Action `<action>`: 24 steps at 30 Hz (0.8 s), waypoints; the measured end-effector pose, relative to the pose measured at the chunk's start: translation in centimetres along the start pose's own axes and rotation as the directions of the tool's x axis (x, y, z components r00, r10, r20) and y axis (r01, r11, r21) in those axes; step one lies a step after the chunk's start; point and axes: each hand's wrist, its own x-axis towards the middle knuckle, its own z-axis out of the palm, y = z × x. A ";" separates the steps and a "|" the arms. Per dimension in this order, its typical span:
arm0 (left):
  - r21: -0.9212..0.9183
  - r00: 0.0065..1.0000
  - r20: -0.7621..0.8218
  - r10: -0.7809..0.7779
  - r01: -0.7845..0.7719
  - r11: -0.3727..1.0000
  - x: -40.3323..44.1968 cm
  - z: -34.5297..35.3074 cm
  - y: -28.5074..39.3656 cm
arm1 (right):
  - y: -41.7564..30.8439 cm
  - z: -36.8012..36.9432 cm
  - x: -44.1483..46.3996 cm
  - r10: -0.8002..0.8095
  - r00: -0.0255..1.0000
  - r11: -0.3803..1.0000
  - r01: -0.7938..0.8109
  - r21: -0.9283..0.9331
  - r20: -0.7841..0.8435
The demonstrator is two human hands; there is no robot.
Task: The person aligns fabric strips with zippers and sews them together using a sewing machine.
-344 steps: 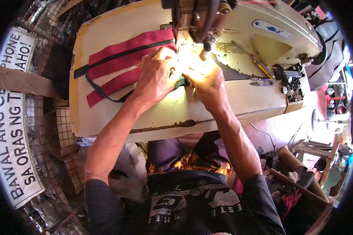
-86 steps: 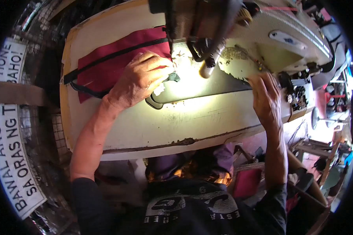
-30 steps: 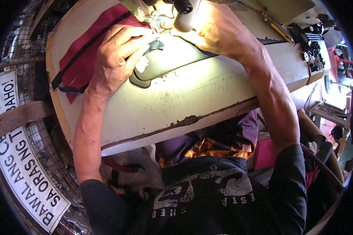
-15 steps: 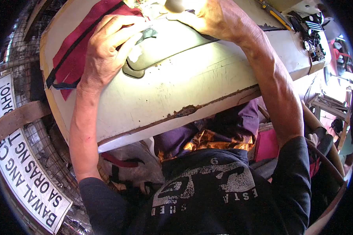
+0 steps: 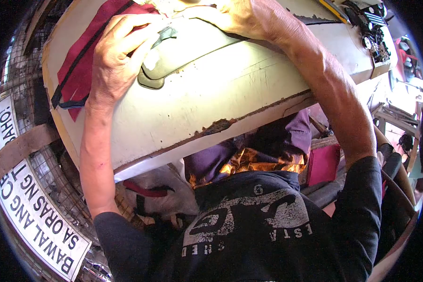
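On my feed, the crimson fabric [image 5: 71,77] lies across the far left part of the counter [image 5: 188,101], one corner close to the left edge, with a strip of black zipper tape [image 5: 82,55] running lengthwise along it. The person's left hand [image 5: 112,61] rests over the fabric's right side, its fingers drawn narrow and pointing toward the counter's far edge. A short dark green zipper piece [image 5: 166,34] sticks out just beside those fingertips; I cannot tell whether they pinch it, the fabric, or both. The right hand [image 5: 242,18] reaches in from the right, palm down, fingers bunched toward the left hand's tips. Strong glare washes out that meeting point, so I cannot tell what the right fingers hold.

Nearer to me on the counter I see a rounded plate [image 5: 192,52] with a dark outline, well back from the chipped front edge. Toward the right end sit a yellow-handled tool [image 5: 333,10] and a tray of metal parts [image 5: 375,40]. Beyond the left edge hangs a white lettered sign [image 5: 42,221].
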 end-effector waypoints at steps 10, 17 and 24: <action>-0.041 0.999 -0.012 -0.042 0.041 0.998 -0.2 0.3 -0.1 | -0.1 -0.2 -0.3 0.025 1.000 1.000 -0.025 -0.016 -0.014; -0.054 0.999 -0.045 -0.015 0.012 0.998 0.2 0.3 0.3 | -0.4 0.0 -0.4 0.034 0.999 0.999 -0.034 -0.015 -0.005; -0.011 0.999 0.035 -0.013 0.013 1.000 0.2 -0.5 0.3 | -0.6 -0.2 -0.5 0.048 0.999 0.999 -0.048 -0.017 -0.001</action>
